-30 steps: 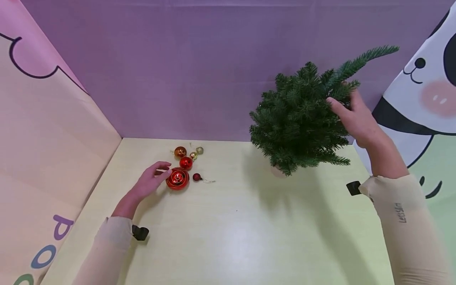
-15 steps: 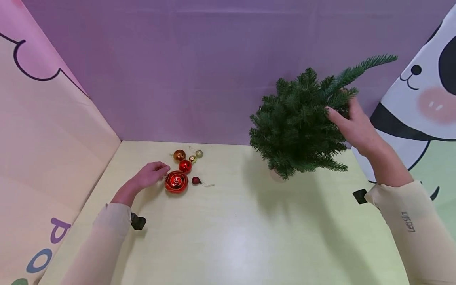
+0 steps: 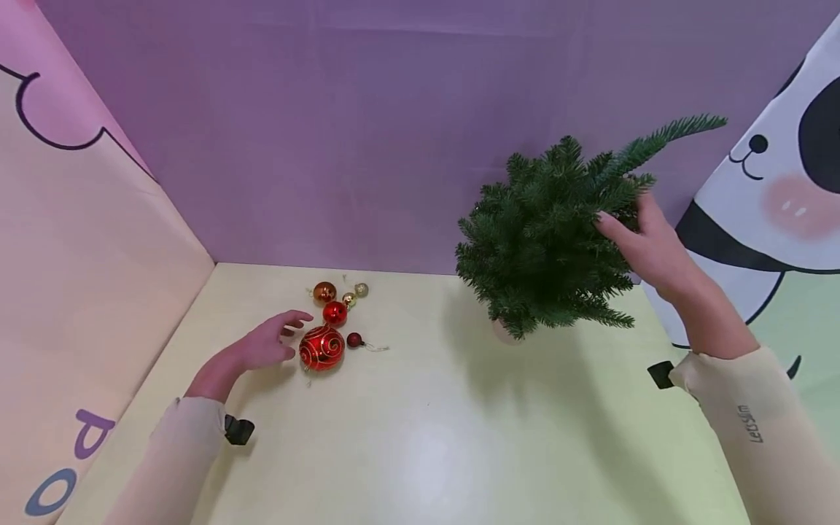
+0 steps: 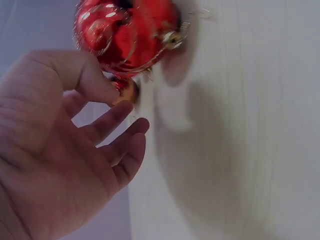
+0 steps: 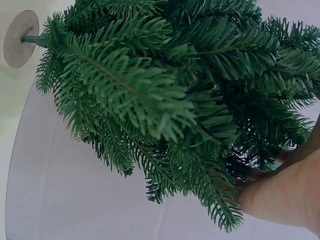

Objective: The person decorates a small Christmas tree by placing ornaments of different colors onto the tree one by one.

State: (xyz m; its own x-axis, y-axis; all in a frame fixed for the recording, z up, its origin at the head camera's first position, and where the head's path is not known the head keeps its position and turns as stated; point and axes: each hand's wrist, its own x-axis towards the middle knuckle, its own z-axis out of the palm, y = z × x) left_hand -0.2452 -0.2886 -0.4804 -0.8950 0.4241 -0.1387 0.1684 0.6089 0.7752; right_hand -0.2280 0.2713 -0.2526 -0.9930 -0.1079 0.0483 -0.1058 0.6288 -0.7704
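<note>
A large red bauble with gold glitter swirls (image 3: 321, 348) lies on the table at the left, its gold cap and cord visible in the left wrist view. Just left of it is my left hand (image 3: 265, 343), fingers spread and loosely bent, with nothing in its grasp. A small artificial Christmas tree (image 3: 547, 240) stands at the right on a round pale base (image 5: 21, 39). Around its upper branches my right hand (image 3: 650, 244) holds on, thumb on the near side. Needles hide most of those fingers. One long branch sticks out above that hand.
Behind the large bauble lie a smaller red bauble (image 3: 335, 313), an orange bauble (image 3: 324, 292) and two small gold ones (image 3: 361, 289). A dark red bauble (image 3: 354, 340) with a cord lies to its right. A purple backdrop (image 3: 367, 146) rises behind the table (image 3: 420, 430).
The large red bauble has turned, so its cap now faces the front left. My left hand's fingers, bunched at the bauble half a second ago, have spread. My right hand stays at the tree.
</note>
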